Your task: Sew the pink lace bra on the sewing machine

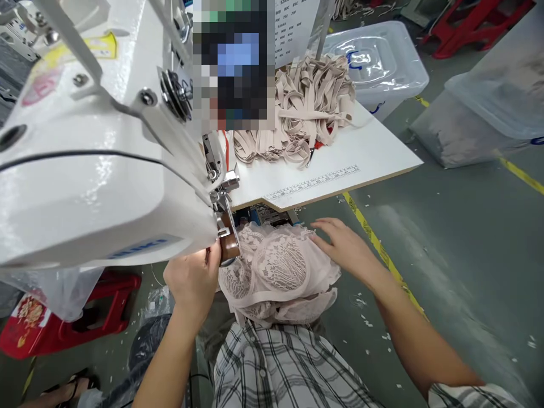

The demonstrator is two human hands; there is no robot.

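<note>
Beige lace bras (283,263) lie in a pile on my lap, under the front edge of the sewing table. My left hand (193,277) is at the needle end of the white sewing machine (85,209), fingers curled. Its fingertips are partly hidden by the machine head, so what they pinch cannot be made out. A brown plate (230,245) with metal parts sits just right of those fingers. On the other side, my right hand (340,243) rests at the right edge of the bras, fingers stretched out and thumb apart, touching the fabric.
A heap of beige straps (310,102) covers the back of the white table (382,153), which has a printed ruler along its front. Lidded plastic bins (382,56) stand beyond. A red stool (114,306) and another person's foot (70,391) are at lower left.
</note>
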